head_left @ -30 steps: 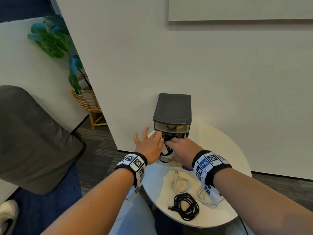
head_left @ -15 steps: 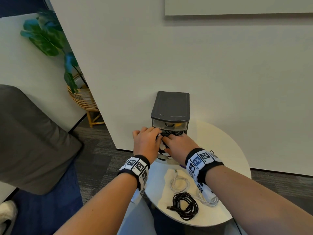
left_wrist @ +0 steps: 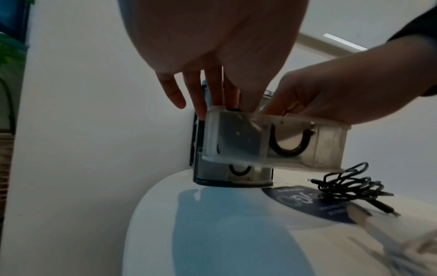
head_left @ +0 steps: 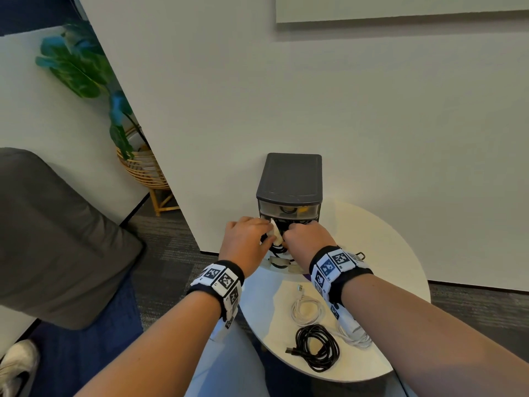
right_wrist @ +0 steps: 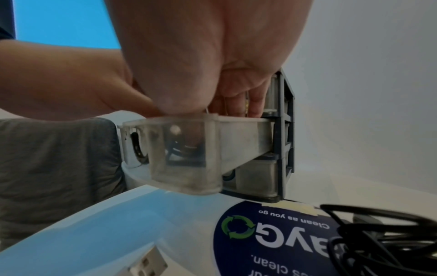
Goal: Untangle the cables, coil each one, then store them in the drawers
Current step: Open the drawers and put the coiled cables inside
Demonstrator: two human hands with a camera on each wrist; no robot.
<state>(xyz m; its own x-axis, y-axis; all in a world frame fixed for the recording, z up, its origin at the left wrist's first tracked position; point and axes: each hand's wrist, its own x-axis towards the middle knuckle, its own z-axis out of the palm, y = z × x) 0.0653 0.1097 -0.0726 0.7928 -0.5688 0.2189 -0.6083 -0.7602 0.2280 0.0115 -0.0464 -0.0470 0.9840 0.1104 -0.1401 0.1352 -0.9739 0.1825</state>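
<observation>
Right, biggest first: a round table (head_left: 400,247) against the wall, and on its far side a small dark drawer unit (head_left: 289,179) with clear drawers. Its middle drawer (left_wrist: 272,142) is pulled out, and a black cable (left_wrist: 287,147) shows through the clear front, so that one is inside but looks not yet settled. Both hands are down in it: the left hand (head_left: 246,242) has its fingers (left_wrist: 214,87) fairly straight and a little apart, dipping over the drawer's left rim, while the right hand (head_left: 307,239) is curled at the rim on the other side; whether it actually pinches the cable I cannot tell, the fingertips are hidden in every view. The bottom drawer also shows a dark loop through its front. Nearer the person, work remains: a coiled white cable (head_left: 306,309) and a coiled black cable (head_left: 319,346) lie apart on the table, with another white one (head_left: 355,333) half under the right wrist. So I'd judge the untangling and coiling largely done, storing partway, several cables and a drawer-close to go.
</observation>
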